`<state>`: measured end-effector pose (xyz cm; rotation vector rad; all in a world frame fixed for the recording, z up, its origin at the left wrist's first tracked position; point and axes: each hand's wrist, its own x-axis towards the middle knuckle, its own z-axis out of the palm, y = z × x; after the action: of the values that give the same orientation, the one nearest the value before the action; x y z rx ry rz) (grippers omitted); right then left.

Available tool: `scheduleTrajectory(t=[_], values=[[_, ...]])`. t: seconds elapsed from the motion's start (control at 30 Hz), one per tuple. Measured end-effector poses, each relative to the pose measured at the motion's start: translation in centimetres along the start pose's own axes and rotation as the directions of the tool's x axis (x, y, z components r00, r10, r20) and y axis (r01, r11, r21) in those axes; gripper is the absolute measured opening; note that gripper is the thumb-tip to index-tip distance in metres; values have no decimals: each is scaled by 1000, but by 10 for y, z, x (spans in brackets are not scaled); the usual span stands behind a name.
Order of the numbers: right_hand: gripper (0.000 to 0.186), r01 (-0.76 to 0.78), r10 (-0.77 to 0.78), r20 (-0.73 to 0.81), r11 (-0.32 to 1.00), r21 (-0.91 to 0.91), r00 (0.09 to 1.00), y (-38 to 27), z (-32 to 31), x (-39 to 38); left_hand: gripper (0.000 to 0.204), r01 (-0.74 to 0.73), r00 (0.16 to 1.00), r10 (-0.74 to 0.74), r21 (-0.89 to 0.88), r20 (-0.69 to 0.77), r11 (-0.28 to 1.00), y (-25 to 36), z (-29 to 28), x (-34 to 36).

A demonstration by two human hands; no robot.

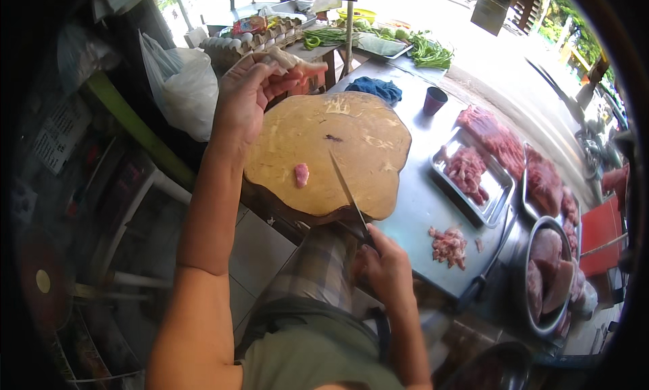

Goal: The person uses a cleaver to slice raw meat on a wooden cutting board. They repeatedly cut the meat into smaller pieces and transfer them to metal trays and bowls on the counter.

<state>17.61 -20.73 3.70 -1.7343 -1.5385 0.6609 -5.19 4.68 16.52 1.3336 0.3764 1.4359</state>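
My left hand (pixel 253 85) is raised beyond the left side of a thick wooden chopping block (pixel 291 133), fingers closed on a pale scrap of meat or fat (pixel 284 59). My right hand (pixel 382 261) grips a knife (pixel 346 186) by its handle at the block's near edge, the blade angled up over the wood. A small pink piece of meat (pixel 301 174) lies on the block, left of the blade, and a little dark bit sits near the middle. Chopped meat scraps (pixel 447 244) rest on the steel table (pixel 419 187) to the right.
Trays of meat (pixel 466 170), a large slab (pixel 493 140), a steel bowl of meat (pixel 545 275) and a dark cup (pixel 434 101) are rightward. Behind are a blue cloth (pixel 375 87), egg cartons (pixel 226 46) and greens (pixel 429 52). A white bag (pixel 182 99) hangs left.
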Motion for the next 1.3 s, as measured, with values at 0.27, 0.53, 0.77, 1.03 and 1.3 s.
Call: scheduleTrajectory(t=[0.27, 0.53, 0.77, 1.03, 1.3], values=[[48, 66, -24, 301, 989, -129, 953, -55, 27, 49, 15, 151, 989, -150, 50, -13, 987, 3, -9, 8], [50, -186, 205, 43, 946, -265, 978, -33, -3, 51, 14, 479, 877, -481, -71, -11, 875, -63, -19, -56], [50, 86, -81, 34, 980, -177, 996, -25, -12, 20, 14, 738, 654, -650, 137, -386, 661, -84, -19, -174], [51, 282, -255, 131, 922, -266, 958, -31, 4, 8, 12, 706, 686, -535, 270, -494, 655, -87, -6, -185], [52, 202, -190, 81, 963, -179, 978, -19, -1, 4, 26, 390, 904, -228, 916, -361, 96, -86, 14, -170]])
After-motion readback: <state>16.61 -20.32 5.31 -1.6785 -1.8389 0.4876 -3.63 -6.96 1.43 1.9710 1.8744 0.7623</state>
